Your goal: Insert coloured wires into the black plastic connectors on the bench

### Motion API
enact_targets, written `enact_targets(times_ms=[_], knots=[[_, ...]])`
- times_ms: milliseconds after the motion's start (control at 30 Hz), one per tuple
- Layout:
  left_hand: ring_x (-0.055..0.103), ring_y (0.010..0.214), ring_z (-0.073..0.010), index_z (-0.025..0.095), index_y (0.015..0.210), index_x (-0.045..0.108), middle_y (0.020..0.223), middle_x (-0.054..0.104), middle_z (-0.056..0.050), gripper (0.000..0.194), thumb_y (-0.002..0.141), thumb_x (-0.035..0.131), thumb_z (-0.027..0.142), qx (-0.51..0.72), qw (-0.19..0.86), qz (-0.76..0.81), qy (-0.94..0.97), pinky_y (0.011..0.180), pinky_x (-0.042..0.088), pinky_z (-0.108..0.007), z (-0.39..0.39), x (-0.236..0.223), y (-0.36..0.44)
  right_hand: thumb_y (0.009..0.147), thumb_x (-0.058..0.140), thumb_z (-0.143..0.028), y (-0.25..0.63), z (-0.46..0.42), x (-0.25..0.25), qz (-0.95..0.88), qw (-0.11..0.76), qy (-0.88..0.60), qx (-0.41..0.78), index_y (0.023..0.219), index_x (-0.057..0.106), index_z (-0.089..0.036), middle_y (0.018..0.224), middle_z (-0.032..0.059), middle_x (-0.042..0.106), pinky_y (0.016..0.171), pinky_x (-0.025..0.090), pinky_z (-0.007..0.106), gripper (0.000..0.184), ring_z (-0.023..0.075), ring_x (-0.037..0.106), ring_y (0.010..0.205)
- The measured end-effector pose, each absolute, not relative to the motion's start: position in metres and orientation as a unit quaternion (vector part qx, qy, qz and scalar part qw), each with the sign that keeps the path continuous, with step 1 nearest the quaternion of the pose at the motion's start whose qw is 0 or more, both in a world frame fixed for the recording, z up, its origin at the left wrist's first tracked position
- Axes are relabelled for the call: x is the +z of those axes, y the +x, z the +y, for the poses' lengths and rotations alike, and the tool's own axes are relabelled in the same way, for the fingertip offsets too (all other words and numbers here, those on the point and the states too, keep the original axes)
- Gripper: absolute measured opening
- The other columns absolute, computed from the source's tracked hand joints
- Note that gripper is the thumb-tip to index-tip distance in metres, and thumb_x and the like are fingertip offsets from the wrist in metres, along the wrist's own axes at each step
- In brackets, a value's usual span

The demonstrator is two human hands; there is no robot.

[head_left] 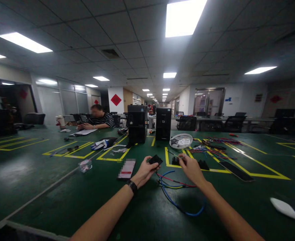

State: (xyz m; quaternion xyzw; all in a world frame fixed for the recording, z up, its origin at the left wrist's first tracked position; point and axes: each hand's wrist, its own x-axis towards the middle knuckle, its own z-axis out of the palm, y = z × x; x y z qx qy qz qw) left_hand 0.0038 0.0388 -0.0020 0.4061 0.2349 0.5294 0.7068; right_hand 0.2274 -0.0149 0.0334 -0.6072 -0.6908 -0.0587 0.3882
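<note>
My left hand [146, 170], with a dark band at the wrist, is closed on a small black block [155, 160] and holds it above the table. My right hand [191, 168] pinches a thin rod-like piece [172, 153] that points up and left; whether it is a wire end or a tool I cannot tell. Between and below my hands lies a loose bundle of blue, red and yellow wires [173, 198]. Just behind my right hand sit small black parts [175, 161], and another black piece [203, 164] lies to its right.
A phone [127, 168] lies left of my left hand. Two black cases [137, 124] stand behind, near a white basket [179, 141]. Wire bundles [215, 153] and a flat black panel [236, 171] lie right. A seated person [99, 118] holds something at the far left.
</note>
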Motion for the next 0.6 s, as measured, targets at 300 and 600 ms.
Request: enact_targets(times_ms=[300,600], knots=[[0.07,0.077,-0.0204,0.009,0.1,0.056,0.099,0.067,-0.016,0.014,0.086,0.052,0.013,0.563,0.72,0.233,0.333,0.078,0.053,-0.033,0.037,-0.007,0.008,0.087,0.044,-0.03,0.178,-0.023,0.033,-0.695,0.477,-0.535,0.058,0.097,0.06,-0.017,0.062,0.001,0.064,0.06,0.045,0.026,0.023,0.017,0.062,0.057],[0.069,0.08,-0.0177,0.012,0.097,0.055,0.094,0.069,-0.011,0.028,0.074,0.059,-0.003,0.597,0.698,0.216,0.332,0.084,0.054,-0.036,0.038,-0.001,0.003,0.091,0.041,-0.03,0.169,-0.031,0.003,-0.745,0.379,-0.548,-0.02,0.107,0.061,-0.016,0.069,0.0044,0.068,0.062,0.044,0.027,0.03,0.0194,0.064,0.064]])
